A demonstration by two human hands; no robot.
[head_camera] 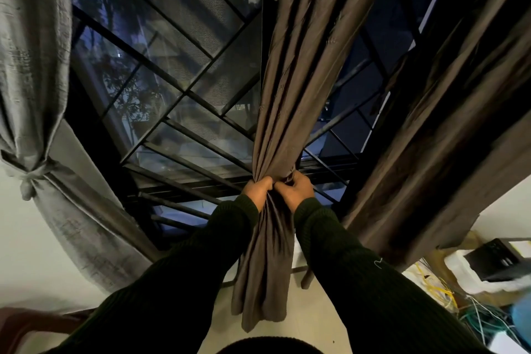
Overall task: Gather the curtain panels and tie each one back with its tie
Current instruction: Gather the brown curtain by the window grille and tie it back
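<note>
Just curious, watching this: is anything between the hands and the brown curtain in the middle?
Nothing visible. The left hand and right hand are both already gripping the gathered middle curtain directly, side by side, in front of the window grille.

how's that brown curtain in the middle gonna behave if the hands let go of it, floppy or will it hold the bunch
Probably floppy: the brown curtain hangs in soft folds and droops limp below the left hand and right hand. Its sheen suggests slippery cloth, so the gathers would likely spread once released. It looks thin and light.
</note>
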